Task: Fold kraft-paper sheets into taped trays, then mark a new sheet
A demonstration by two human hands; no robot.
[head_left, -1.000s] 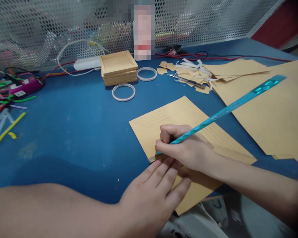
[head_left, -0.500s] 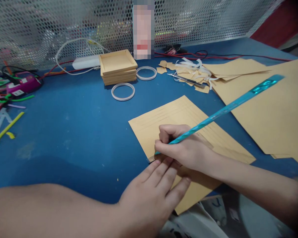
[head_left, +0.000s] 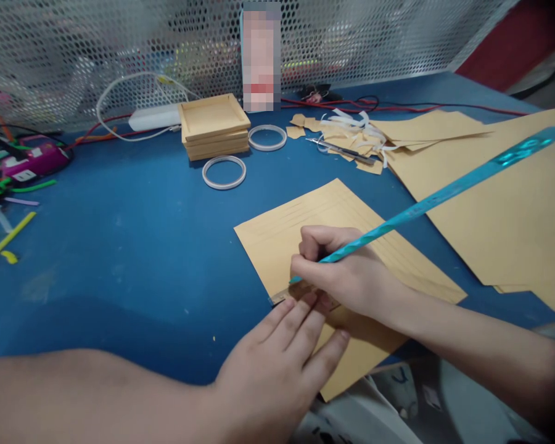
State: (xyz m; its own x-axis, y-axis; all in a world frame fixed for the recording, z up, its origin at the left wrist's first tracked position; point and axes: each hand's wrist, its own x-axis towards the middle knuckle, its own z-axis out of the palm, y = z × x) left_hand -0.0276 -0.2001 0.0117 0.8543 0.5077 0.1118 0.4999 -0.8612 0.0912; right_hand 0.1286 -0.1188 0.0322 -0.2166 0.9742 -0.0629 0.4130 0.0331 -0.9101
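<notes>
A sheet of tan kraft paper [head_left: 305, 206] lies slanted on the table, with thin dark lines drawn across it. My left hand [head_left: 282, 345] rests flat on its near part, fingers stretched and slightly apart. Under those fingertips a narrow clear strip that looks like a ruler [head_left: 280, 297] shows at its left end; the rest is covered. My right hand [head_left: 346, 265] is closed round a long turquoise pencil [head_left: 411, 213], which tilts up to the right. Its lower end is down at the paper, just beyond my left fingertips.
Large kraft sheets [head_left: 504, 222] lie at the right. Behind are paper scraps [head_left: 351, 139], a dark slender tool [head_left: 346, 151], two tape rolls [head_left: 224, 172] [head_left: 267, 137] and stacked tan trays [head_left: 215, 120]. Coloured strips [head_left: 9, 240] and a purple device [head_left: 37, 163] occupy the left, before a perforated metal panel [head_left: 143, 46].
My right hand has shifted slightly to the right over the paper, and the pencil leans a little lower. My left hand stays on the sheet. The whole view has moved slightly.
</notes>
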